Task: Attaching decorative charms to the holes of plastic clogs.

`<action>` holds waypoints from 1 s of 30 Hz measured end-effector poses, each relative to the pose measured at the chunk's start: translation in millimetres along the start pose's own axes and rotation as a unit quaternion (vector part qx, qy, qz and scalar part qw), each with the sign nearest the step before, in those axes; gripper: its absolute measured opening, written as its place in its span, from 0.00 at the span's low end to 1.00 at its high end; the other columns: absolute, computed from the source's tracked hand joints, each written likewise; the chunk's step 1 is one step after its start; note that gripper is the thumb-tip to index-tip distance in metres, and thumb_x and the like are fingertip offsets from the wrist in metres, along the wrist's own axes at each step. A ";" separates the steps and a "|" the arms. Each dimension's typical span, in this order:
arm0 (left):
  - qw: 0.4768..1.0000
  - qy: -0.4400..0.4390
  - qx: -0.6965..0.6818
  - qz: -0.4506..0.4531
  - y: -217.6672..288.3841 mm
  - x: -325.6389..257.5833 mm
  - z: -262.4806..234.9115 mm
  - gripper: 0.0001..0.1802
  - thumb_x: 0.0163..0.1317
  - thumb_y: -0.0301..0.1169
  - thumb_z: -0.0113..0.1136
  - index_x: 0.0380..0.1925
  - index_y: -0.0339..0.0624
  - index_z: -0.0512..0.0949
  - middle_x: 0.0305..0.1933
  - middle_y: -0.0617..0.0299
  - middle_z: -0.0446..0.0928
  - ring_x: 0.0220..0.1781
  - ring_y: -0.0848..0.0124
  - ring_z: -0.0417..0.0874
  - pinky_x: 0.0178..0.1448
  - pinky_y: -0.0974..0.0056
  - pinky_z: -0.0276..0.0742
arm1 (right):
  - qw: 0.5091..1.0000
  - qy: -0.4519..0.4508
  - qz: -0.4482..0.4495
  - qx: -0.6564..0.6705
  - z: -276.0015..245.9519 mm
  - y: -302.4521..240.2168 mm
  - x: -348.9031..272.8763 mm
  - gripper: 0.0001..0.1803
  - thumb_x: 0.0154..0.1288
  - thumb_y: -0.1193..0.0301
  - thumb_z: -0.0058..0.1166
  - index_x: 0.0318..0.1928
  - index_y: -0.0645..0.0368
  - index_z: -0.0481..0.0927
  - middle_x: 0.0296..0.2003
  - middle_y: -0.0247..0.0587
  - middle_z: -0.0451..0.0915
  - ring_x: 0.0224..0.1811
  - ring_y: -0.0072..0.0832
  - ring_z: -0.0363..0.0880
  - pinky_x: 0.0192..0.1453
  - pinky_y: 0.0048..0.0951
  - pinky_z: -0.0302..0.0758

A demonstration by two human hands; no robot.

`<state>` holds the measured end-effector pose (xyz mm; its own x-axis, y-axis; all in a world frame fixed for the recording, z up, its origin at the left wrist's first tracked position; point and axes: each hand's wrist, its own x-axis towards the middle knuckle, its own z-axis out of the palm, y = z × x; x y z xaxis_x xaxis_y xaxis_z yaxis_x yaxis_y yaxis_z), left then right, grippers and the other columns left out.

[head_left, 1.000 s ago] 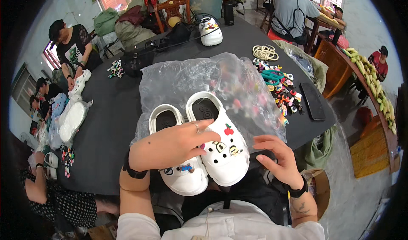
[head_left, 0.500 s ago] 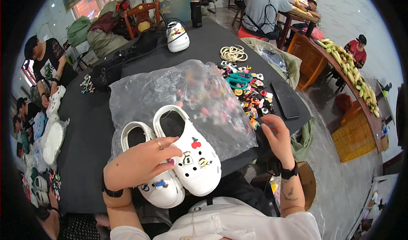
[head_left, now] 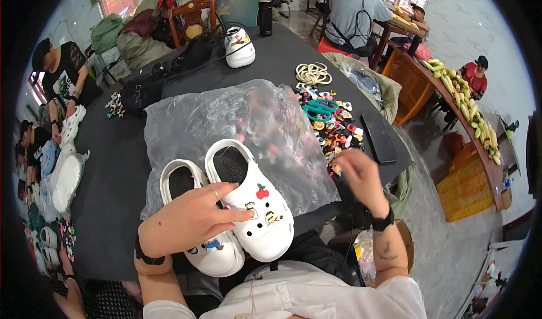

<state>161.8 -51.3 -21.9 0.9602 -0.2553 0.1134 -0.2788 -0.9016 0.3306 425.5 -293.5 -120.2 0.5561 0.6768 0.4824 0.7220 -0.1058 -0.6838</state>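
Right hand (head_left: 361, 178), grip too blurred to tell, now reaches a multicoloured heap of small charms (head_left: 344, 129) at two o'clock; left hand (head_left: 186, 217), fingers spread, rests on two white, round-toed, rubbery clogs (head_left: 262, 244) at seven

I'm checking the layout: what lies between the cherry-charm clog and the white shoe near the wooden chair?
Past the clog, clear plastic, then black tabletop before the shoe, in the head view.
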 end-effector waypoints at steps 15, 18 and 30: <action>0.999 0.032 0.019 0.025 -2.8 -5.6 3.9 0.20 0.54 0.31 0.64 0.50 0.50 0.80 0.51 0.46 0.72 0.47 0.58 0.78 0.51 0.60 0.75 | 0.978 -0.078 0.070 -0.179 -31.7 64.7 54.6 0.14 0.52 0.72 0.66 0.38 0.68 0.80 0.36 0.47 0.80 0.38 0.40 0.79 0.43 0.35 0.74; 0.998 0.042 0.027 0.037 -4.1 -5.5 4.8 0.20 0.54 0.32 0.65 0.50 0.48 0.80 0.52 0.46 0.73 0.47 0.58 0.78 0.51 0.60 0.76 | 0.976 -0.039 0.075 -0.202 -36.2 54.3 50.6 0.14 0.51 0.71 0.68 0.34 0.68 0.81 0.32 0.44 0.80 0.34 0.35 0.79 0.38 0.31 0.73; 0.999 0.029 -0.001 0.015 -6.3 -7.2 6.7 0.24 0.51 0.29 0.66 0.52 0.54 0.80 0.56 0.43 0.72 0.50 0.54 0.78 0.52 0.58 0.76 | 0.917 0.022 0.274 0.288 -28.6 23.6 21.6 0.07 0.67 0.69 0.57 0.37 0.60 0.77 0.38 0.37 0.83 0.39 0.19 0.80 0.42 0.20 0.74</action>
<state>156.8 -46.2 -31.1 0.9485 -0.2626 0.1771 -0.3085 -0.8926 0.3288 466.3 -302.3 -110.3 0.7951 0.6065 -0.0066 -0.0009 -0.0097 -1.0000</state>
